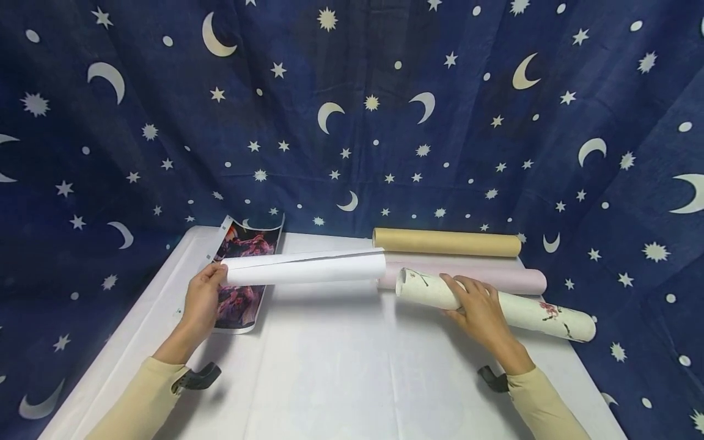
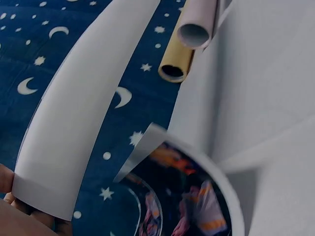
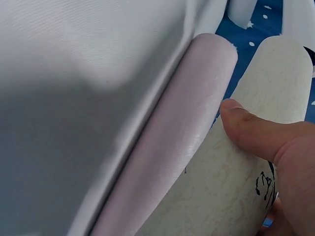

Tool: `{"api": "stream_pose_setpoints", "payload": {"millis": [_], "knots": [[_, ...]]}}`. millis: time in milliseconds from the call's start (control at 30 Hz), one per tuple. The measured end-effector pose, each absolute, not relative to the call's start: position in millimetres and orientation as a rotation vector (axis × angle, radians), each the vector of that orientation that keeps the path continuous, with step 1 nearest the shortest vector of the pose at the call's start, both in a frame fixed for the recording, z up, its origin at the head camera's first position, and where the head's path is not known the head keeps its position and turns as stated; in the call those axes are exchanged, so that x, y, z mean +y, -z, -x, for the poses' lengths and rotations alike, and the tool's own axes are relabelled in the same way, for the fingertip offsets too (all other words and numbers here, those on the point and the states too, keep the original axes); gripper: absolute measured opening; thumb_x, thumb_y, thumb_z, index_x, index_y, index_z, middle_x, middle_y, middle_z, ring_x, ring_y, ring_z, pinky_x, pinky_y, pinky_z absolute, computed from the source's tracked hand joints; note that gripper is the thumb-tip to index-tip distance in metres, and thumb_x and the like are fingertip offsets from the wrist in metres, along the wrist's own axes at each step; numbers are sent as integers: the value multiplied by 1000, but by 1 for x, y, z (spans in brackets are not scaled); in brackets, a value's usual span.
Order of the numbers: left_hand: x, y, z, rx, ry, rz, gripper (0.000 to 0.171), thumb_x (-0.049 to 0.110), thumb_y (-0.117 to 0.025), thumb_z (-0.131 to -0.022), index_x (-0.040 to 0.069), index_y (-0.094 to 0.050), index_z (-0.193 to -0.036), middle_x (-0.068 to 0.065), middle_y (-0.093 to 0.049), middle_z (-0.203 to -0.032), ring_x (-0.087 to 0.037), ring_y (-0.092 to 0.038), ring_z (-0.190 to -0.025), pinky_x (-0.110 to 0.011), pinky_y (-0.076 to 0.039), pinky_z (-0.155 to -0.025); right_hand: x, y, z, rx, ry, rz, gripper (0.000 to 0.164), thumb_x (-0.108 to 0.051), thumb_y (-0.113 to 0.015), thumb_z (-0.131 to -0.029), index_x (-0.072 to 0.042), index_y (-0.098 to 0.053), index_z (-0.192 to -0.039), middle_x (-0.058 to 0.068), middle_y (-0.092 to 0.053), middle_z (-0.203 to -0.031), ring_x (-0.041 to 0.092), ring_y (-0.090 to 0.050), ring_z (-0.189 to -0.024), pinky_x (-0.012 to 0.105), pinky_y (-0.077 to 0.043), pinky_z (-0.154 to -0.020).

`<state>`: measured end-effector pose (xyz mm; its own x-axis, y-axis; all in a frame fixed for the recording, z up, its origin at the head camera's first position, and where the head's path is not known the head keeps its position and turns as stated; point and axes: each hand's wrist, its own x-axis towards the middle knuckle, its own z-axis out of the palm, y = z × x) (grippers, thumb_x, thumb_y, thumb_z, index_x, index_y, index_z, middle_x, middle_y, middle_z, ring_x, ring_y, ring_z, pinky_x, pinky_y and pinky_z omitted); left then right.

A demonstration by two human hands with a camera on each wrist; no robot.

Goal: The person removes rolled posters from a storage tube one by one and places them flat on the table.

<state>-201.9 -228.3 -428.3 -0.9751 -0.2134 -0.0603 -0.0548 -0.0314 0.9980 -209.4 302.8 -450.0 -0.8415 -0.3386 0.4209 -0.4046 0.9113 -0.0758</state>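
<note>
At the left, my left hand (image 1: 201, 299) pinches the near end of a white paper roll (image 1: 313, 270), its thumb on one side and the fingers beneath. The roll is raised over the table, its loose edge running along its top. On the right, my right hand (image 1: 481, 308) grips a cream paper roll (image 1: 528, 313) with red flowers and dark branches, fingers over the top and thumb along the near side. In the right wrist view the thumb (image 3: 246, 125) presses on that roll, beside a pink roll (image 3: 182, 113).
A curling glossy poster (image 1: 238, 308) with dark, colourful pictures lies at the table's left, partly under the white roll. A tan roll (image 1: 448, 242) lies at the back right. White cloth covers the table (image 1: 330, 366); a blue star-and-moon curtain (image 1: 352, 153) hangs behind.
</note>
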Motion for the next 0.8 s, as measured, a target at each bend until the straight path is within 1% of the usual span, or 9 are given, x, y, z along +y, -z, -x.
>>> {"api": "stream_pose_setpoints", "payload": {"millis": [33,133,267,333,467,600,667,800], "knots": [[-230,428,201,-2077,2160,-307,30,36,-39,-106,9,-51,-110,10,-42,-119,-6,-37,-114,-31,-26,-108,303,451,209,-2678,-229,-546,82,-29,-87,-71,-21,-47,-142,17,-61,-124,44,-56,-113,61,-35,-95],[-235,426,201,-2006,2175,-315,27,33,-39,-106,9,-52,-109,11,-42,-119,-5,-37,-114,-29,-26,-108,304,457,208,-2720,-224,-573,82,-28,-86,-72,-20,-46,-143,17,-60,-126,45,-57,-114,62,-36,-95],[-236,424,202,-1965,2184,-323,26,31,-39,-106,9,-51,-111,10,-43,-119,-6,-37,-116,-33,-22,-115,303,468,207,-2770,-207,-615,81,-28,-86,-72,-18,-48,-143,17,-60,-128,44,-56,-116,63,-36,-96],[-235,423,202,-1954,2181,-336,26,30,-40,-106,8,-52,-111,10,-44,-119,-6,-38,-116,-34,-22,-115,302,474,206,-2789,-194,-634,81,-29,-87,-72,-18,-49,-143,16,-61,-129,43,-56,-118,63,-36,-97],[-233,422,203,-1934,2186,-318,27,31,-41,-106,8,-53,-110,10,-45,-118,-6,-40,-114,-30,-25,-111,300,483,207,-2787,-156,-672,80,-28,-88,-71,-21,-51,-142,12,-59,-127,41,-57,-115,62,-39,-95],[-231,420,204,-1916,2200,-301,27,32,-42,-106,8,-54,-111,9,-46,-118,-6,-41,-114,-27,-26,-109,298,486,211,-2763,-133,-678,80,-27,-89,-69,-21,-52,-140,9,-58,-123,37,-55,-115,61,-41,-92],[-231,419,204,-1901,2203,-310,26,31,-42,-106,8,-54,-111,9,-46,-118,-6,-42,-114,-25,-28,-108,295,485,213,-2761,-128,-666,80,-27,-89,-68,-21,-54,-139,9,-58,-123,37,-54,-116,60,-40,-92],[-234,417,204,-1838,2220,-328,23,30,-44,-105,10,-55,-109,9,-47,-117,-6,-42,-112,-18,-30,-100,287,483,219,-2760,-115,-640,79,-27,-91,-66,-21,-57,-137,11,-57,-121,38,-54,-113,56,-38,-90]]}}
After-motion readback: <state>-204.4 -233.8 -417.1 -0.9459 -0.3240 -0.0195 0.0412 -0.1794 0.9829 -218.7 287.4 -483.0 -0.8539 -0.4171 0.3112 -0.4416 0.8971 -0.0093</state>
